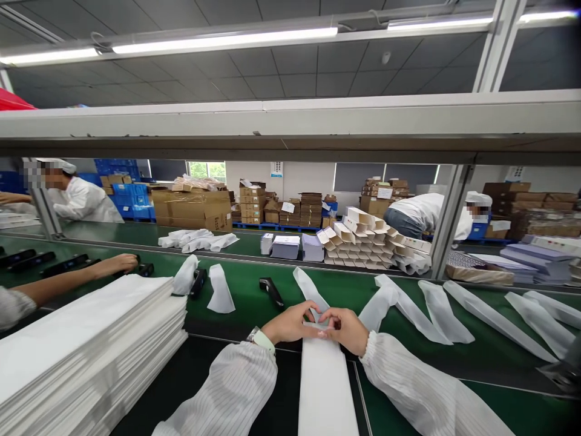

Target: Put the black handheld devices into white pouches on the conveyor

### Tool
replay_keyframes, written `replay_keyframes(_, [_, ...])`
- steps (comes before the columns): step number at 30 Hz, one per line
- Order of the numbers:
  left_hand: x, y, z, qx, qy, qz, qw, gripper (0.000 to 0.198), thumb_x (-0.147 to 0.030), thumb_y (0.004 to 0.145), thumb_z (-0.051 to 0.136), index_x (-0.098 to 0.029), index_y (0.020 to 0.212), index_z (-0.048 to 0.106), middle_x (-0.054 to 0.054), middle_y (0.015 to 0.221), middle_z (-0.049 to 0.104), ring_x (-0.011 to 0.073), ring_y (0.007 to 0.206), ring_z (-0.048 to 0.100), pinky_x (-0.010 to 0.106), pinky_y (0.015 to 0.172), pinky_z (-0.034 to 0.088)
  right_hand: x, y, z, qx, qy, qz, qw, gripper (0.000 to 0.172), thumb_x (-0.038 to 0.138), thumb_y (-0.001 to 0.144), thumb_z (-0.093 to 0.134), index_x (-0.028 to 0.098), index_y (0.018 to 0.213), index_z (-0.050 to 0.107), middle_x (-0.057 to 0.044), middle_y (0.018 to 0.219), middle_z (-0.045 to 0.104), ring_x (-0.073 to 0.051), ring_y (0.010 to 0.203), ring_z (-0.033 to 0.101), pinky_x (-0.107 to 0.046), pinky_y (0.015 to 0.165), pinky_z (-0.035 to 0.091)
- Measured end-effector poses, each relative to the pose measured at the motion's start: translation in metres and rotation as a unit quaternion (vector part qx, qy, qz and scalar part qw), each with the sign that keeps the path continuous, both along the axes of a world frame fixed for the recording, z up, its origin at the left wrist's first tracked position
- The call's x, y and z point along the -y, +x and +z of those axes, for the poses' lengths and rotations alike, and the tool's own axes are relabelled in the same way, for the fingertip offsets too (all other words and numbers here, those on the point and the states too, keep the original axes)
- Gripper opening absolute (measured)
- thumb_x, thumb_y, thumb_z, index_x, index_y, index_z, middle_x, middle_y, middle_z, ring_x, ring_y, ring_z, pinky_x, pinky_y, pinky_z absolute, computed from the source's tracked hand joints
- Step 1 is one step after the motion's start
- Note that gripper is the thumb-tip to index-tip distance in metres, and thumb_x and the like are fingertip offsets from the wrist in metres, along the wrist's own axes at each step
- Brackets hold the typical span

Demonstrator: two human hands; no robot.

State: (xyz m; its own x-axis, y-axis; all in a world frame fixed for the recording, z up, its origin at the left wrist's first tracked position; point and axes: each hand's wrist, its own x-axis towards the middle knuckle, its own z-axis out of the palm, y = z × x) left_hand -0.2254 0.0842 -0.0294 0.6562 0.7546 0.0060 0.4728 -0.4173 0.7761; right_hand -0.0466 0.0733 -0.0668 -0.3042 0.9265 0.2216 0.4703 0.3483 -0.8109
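My left hand [293, 321] and my right hand [345, 328] meet at the middle, fingertips pinched together on the near end of a thin white translucent sleeve [311, 286]. Its far end lies on the green conveyor belt [247, 321]. Directly beneath my fingers, a long stack of flat white sleeves [324, 387] runs toward me. A black handheld device [271, 292] rests on the belt left of the held sleeve. Farther left, another black device [198, 283] lies beside a white sleeve [185, 275]. Fingers partly hide the held edge.
A tall pile of white sheets [91, 339] fills the left. Another person's hand [120, 264] reaches over black devices there. Loose white sleeves [411, 309] lie along the belt at right. Open white boxes [358, 239] are stacked beyond it. A metal post [451, 218] and overhead shelf [281, 121] frame the station.
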Motion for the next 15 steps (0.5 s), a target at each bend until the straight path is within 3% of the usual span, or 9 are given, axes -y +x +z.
replay_keyframes(5, [0.0,0.001,-0.001,0.014,-0.008,-0.042,0.999,0.027,-0.04,0.059,0.063,-0.015,0.068,0.058,-0.002,0.067,0.05,0.0113,0.066,0.044,0.019,0.059,0.032,-0.001,0.006,0.002,0.025,-0.008,0.093,0.995,0.018,0.028,0.061,0.063,0.015,0.059,0.051,0.003,0.052,0.05,-0.008,0.048,0.041,-0.019,0.045,0.031])
replay_keyframes(10, [0.004,-0.001,0.006,0.04,-0.056,-0.085,0.994,0.029,-0.043,0.063,0.059,-0.014,0.066,0.059,-0.002,0.065,0.05,0.0093,0.063,0.043,0.019,0.058,0.032,-0.004,0.018,0.017,0.034,-0.067,0.266,0.961,0.028,0.037,0.063,0.061,0.013,0.051,0.051,0.0,0.064,0.054,-0.01,0.059,0.048,-0.022,0.056,0.038])
replay_keyframes(12, [0.004,0.0,0.006,0.063,-0.075,-0.093,0.991,0.029,-0.044,0.064,0.058,-0.014,0.067,0.058,-0.003,0.063,0.048,0.0082,0.061,0.041,0.018,0.057,0.032,-0.013,0.016,0.025,0.017,-0.074,0.244,0.967,0.03,0.042,0.07,0.052,0.014,0.06,0.056,-0.002,0.071,0.057,-0.013,0.066,0.051,-0.024,0.06,0.04])
replay_keyframes(15, [0.001,0.002,-0.001,0.064,-0.084,-0.084,0.991,0.031,-0.044,0.061,0.061,-0.014,0.066,0.058,-0.003,0.06,0.048,0.008,0.057,0.04,0.019,0.053,0.03,-0.036,-0.001,0.027,0.028,-0.027,0.064,0.997,0.033,0.044,0.076,0.041,0.015,0.075,0.056,-0.004,0.076,0.058,-0.015,0.071,0.054,-0.026,0.061,0.041])
